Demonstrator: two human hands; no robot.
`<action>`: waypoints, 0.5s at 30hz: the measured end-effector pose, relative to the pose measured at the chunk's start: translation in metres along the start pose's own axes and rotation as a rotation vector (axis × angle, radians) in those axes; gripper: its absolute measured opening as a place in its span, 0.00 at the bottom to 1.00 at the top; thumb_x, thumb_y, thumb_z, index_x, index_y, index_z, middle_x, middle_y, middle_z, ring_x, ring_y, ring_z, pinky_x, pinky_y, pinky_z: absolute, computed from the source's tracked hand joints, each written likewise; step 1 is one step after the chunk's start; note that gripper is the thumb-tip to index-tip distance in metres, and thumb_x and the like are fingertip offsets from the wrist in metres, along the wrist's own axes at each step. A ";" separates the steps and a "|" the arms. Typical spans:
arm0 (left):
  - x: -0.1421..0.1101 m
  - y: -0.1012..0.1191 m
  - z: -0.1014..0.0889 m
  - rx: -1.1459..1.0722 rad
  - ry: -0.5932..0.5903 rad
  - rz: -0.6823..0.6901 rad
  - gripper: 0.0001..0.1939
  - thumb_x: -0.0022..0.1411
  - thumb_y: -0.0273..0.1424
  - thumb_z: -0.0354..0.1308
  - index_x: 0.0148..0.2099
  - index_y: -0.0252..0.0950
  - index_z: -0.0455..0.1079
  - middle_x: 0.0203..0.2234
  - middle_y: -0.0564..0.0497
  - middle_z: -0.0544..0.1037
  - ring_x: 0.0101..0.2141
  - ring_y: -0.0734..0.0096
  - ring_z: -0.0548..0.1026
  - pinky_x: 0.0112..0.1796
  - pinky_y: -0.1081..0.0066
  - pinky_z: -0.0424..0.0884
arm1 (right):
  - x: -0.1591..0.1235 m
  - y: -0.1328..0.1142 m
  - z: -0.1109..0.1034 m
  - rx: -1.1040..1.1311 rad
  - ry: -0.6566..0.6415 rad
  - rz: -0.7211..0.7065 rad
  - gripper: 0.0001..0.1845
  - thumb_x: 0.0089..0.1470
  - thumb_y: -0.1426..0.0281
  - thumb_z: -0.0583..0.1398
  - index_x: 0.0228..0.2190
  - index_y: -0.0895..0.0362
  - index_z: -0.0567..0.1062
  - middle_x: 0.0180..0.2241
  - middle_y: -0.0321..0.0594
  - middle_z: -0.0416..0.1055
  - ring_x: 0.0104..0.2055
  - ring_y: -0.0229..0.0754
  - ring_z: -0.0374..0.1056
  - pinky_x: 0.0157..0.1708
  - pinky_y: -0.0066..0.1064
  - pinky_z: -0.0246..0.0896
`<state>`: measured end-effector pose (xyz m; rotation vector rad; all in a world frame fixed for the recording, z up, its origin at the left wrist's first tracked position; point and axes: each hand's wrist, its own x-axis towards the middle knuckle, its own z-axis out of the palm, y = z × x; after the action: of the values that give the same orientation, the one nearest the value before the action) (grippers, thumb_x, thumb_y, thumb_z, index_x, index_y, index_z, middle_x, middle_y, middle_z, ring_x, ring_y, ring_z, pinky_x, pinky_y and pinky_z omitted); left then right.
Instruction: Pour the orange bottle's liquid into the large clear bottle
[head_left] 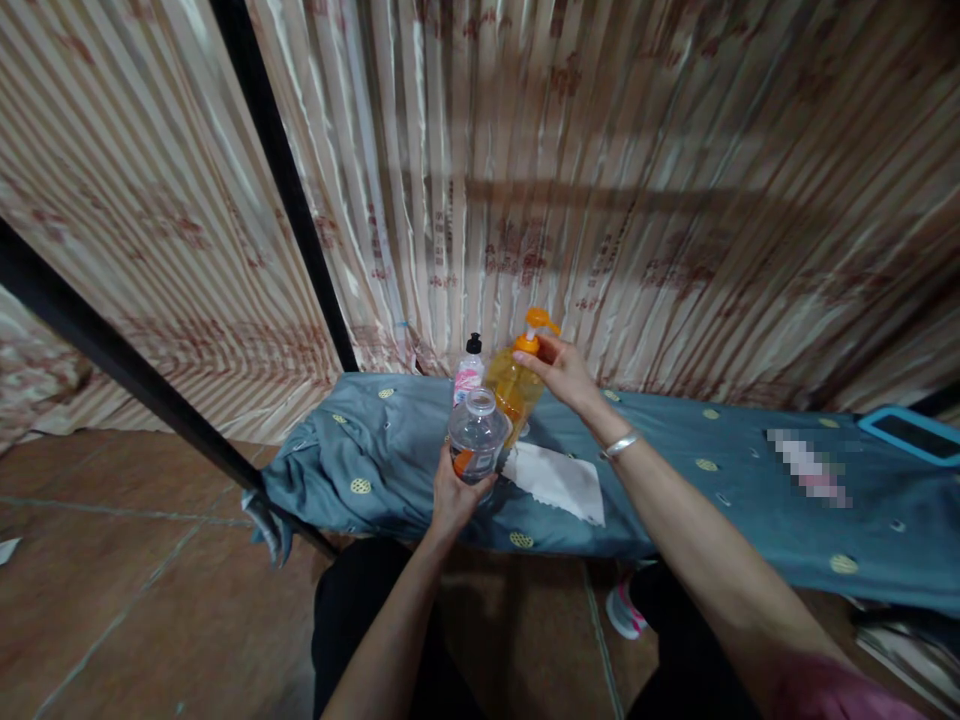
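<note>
My left hand [452,495] is wrapped round the base of a clear plastic bottle [478,432] with an orange label, held upright above the front edge of the blue-grey cloth-covered table [675,470]. My right hand [562,372] grips an orange pump bottle [516,380] by its neck, just under the orange pump head [538,322]; the pump bottle stands tilted behind the clear one. A silver bangle [621,444] sits on my right wrist.
A small bottle with a black cap and pink label [469,370] stands behind the two bottles. A white cloth [559,480] lies flat on the table to the right. A teal-framed tablet [911,435] lies at far right. Striped curtains [600,180] hang behind; black poles [285,170] cross at left.
</note>
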<state>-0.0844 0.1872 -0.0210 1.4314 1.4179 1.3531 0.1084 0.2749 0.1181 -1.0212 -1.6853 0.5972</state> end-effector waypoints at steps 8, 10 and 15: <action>-0.001 -0.006 -0.001 0.012 -0.009 0.054 0.45 0.41 0.33 0.71 0.60 0.37 0.57 0.54 0.41 0.71 0.55 0.53 0.71 0.57 0.55 0.66 | -0.041 -0.004 -0.041 -0.007 0.052 0.047 0.11 0.56 0.64 0.65 0.38 0.57 0.75 0.36 0.36 0.75 0.38 0.44 0.73 0.43 0.46 0.67; -0.002 -0.007 -0.005 0.028 -0.001 0.079 0.47 0.41 0.33 0.71 0.62 0.37 0.55 0.57 0.39 0.68 0.58 0.52 0.68 0.59 0.55 0.64 | -0.052 -0.002 -0.046 -0.013 0.057 0.064 0.10 0.56 0.64 0.64 0.38 0.57 0.75 0.36 0.36 0.75 0.37 0.44 0.73 0.43 0.46 0.68; -0.006 0.006 -0.033 0.157 0.164 0.252 0.50 0.42 0.40 0.72 0.63 0.35 0.53 0.59 0.37 0.65 0.61 0.47 0.62 0.60 0.48 0.59 | -0.072 0.004 -0.048 -0.026 0.101 0.114 0.10 0.55 0.64 0.66 0.37 0.57 0.76 0.36 0.36 0.77 0.38 0.44 0.74 0.43 0.46 0.68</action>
<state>-0.1135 0.1745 -0.0098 1.6790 1.5154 1.5761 0.1625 0.2110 0.0952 -1.1530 -1.5584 0.5892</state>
